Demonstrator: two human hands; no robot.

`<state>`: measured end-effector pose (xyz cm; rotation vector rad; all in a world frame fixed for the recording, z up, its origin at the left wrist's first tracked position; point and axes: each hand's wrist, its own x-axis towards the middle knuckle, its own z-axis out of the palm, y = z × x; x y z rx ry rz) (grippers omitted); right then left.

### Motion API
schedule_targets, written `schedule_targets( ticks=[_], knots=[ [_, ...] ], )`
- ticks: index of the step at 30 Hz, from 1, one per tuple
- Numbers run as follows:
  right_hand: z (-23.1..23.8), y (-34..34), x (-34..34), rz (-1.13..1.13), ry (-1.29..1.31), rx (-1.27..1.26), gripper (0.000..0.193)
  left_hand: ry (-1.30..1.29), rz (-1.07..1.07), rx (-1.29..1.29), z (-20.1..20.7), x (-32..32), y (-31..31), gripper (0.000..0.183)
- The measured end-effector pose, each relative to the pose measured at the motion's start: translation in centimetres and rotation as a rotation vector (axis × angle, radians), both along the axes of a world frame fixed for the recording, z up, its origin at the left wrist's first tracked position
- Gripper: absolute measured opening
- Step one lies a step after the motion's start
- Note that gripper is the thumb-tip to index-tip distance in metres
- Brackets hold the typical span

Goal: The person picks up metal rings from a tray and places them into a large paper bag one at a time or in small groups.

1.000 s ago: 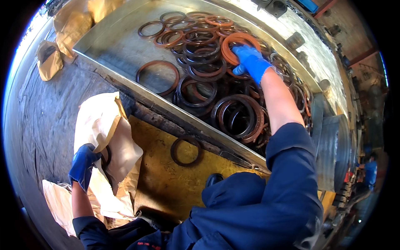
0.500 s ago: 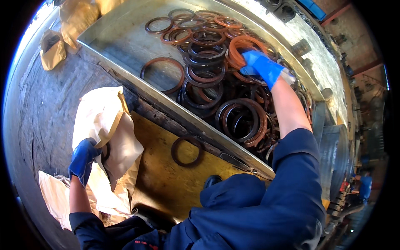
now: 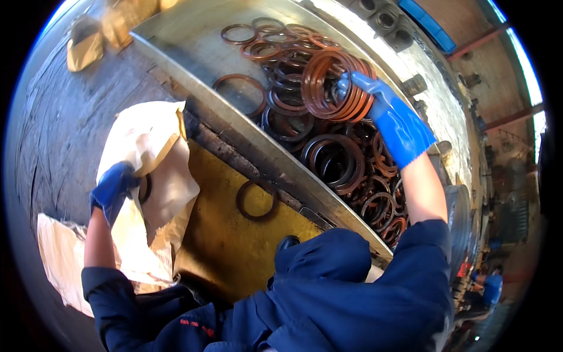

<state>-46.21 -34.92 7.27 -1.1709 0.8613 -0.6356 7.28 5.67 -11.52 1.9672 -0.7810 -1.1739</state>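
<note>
A metal tray (image 3: 193, 44) holds heaped dark and reddish rings (image 3: 355, 158); a paper sack (image 3: 170, 188), contents unclear, is gripped by the blue-gloved left hand (image 3: 117, 182). Over the heap, the right hand (image 3: 381, 100) pinches a stack of glossy orange-brown rings (image 3: 343, 105).

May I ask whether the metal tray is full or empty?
The tray is partly full: rings are heaped inside, but its bottom shows.

Rings (image 3: 356, 167) heaped in tray (image 3: 187, 56), paper bag (image 3: 135, 132) to the left, 1 ring (image 3: 240, 200) between them, apparently on the floor (image 3: 217, 226)
</note>
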Motion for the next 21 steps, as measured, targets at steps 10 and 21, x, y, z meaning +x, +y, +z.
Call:
schedule_targets(
  ticks=[10,21],
  knots=[
    [-9.9,14.7,15.2,0.487,0.017,0.317,0.046,-0.264,0.133,-0.125,5.2,2.2,4.3,0.024],
    [-27.8,19.4,19.9,0.556,0.162,0.552,0.043,-0.287,0.163,0.078,9.1,2.3,4.2,0.037]
  ],
)
